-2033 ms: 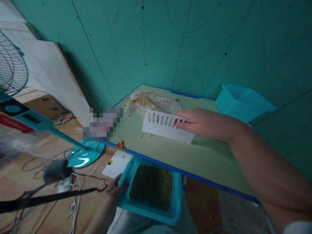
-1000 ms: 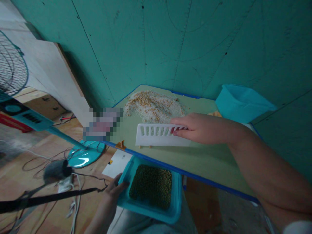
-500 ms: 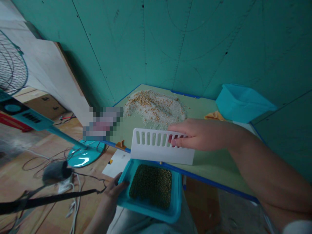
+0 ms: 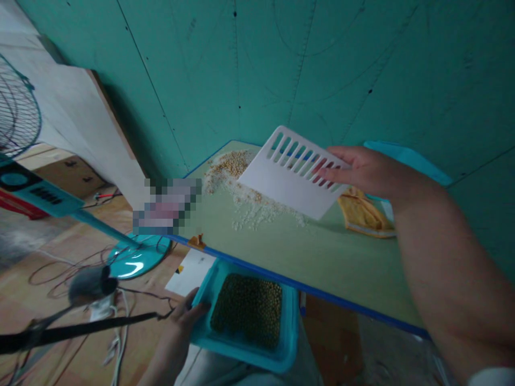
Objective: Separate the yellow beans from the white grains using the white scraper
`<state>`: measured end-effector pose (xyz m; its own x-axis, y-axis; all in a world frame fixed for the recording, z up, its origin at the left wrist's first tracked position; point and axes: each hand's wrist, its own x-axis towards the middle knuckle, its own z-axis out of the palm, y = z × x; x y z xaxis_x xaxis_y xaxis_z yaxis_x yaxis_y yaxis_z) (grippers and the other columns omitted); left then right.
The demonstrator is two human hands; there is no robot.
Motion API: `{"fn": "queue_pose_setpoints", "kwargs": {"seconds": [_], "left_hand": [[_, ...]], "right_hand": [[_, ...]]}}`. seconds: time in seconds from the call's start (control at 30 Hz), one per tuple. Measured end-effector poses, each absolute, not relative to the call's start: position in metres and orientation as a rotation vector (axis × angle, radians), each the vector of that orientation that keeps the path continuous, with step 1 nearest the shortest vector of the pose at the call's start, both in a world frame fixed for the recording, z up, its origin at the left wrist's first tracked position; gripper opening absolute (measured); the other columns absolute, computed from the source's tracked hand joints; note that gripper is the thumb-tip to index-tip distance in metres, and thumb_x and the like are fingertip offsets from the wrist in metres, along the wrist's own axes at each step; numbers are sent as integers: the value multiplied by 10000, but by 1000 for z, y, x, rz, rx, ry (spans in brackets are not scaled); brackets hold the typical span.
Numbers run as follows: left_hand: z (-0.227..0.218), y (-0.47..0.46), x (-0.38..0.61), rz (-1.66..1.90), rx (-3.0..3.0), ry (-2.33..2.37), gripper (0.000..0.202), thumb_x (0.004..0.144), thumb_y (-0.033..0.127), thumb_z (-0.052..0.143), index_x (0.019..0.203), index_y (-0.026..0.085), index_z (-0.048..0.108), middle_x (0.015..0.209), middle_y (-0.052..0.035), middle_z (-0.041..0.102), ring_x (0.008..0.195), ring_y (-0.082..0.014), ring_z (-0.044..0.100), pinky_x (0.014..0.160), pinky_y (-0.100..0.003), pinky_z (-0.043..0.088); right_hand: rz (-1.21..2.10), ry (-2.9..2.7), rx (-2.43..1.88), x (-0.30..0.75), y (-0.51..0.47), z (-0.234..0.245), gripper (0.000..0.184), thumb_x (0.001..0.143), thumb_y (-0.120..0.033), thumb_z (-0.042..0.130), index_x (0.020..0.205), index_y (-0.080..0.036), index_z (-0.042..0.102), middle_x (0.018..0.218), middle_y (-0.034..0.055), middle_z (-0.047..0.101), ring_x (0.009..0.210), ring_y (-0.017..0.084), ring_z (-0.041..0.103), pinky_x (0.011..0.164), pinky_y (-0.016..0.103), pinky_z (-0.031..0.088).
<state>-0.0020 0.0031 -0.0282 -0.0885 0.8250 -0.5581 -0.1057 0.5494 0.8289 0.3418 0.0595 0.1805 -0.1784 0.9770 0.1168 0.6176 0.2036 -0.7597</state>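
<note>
My right hand [image 4: 364,170] is closed on a white slotted plastic scraper [image 4: 287,174], lifted and tilted above the green table [image 4: 322,257]. Under and behind the scraper lies a pile of rice mixed with yellow beans [image 4: 241,185] at the table's far left corner. My left hand [image 4: 179,329] grips the left rim of a teal tray [image 4: 287,343] full of greenish beans [image 4: 247,308], held below the table's blue front edge.
A teal bin [image 4: 406,158] stands at the table's back right, a yellow cloth [image 4: 362,214] beside it. A teal wall rises behind. A fan stand and base [image 4: 131,257], cables [image 4: 60,268], a microphone [image 4: 86,287] and a paper sheet [image 4: 189,271] occupy the floor on the left.
The scraper slid from the pile to the table's front edge above the tray, then rose and swung back over the pile. The yellow cloth has come into view. The left hand stayed put.
</note>
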Motion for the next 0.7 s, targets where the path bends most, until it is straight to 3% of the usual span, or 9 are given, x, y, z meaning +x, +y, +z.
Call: {"fn": "queue_pose_setpoints", "kwargs": {"seconds": [0.23, 0.53, 0.7], "left_hand": [[-23, 7, 1, 856, 664, 1538, 300, 501, 215, 671, 794, 213, 609, 500, 53, 646, 467, -182, 602, 430, -250, 458], [-12, 5, 7, 826, 691, 1500, 336, 524, 203, 655, 858, 209, 614, 643, 4, 713, 607, -227, 656, 498, -267, 495], [-12, 4, 6, 841, 682, 1502, 291, 543, 195, 639, 832, 216, 617, 619, 24, 702, 593, -204, 649, 502, -246, 487]], "right_hand": [[918, -1675, -1587, 377, 79, 165, 184, 735, -317, 600, 898, -234, 614, 842, 36, 674, 687, 185, 626, 577, 326, 497], [908, -1737, -1605, 362, 94, 148, 188, 752, -327, 582, 894, -204, 598, 786, 59, 671, 626, 180, 616, 521, 302, 468], [920, -1771, -1634, 360, 98, 142, 216, 760, -321, 570, 933, -194, 590, 782, 60, 669, 627, 175, 616, 524, 289, 463]]}}
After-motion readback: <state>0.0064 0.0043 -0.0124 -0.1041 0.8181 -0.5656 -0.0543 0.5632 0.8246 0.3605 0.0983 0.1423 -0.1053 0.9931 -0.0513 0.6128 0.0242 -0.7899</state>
